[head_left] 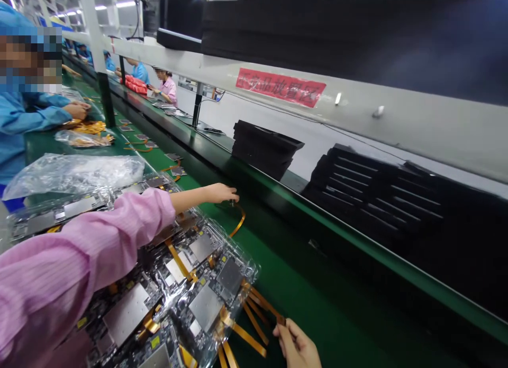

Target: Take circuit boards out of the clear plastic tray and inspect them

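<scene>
My left hand (222,193) reaches out over the green belt, its fingers closed on a small circuit board that the hand mostly hides. An orange flex cable (240,220) curves from under those fingers onto the belt. At the lower edge, my right hand (297,344) pinches the end of another orange flex cable (266,303). That cable comes from a clear plastic tray (254,267) of circuit boards (205,306) with silver shields. Several more orange cables hang over the tray's near right edge. My pink left sleeve covers part of the tray.
The green conveyor belt (317,299) runs away to the far left, carrying boards with orange cables (178,171). Crumpled clear plastic (79,175) lies beyond the tray. A co-worker in blue (35,114) sits at left. Black trays (264,148) are stacked behind the belt's rail.
</scene>
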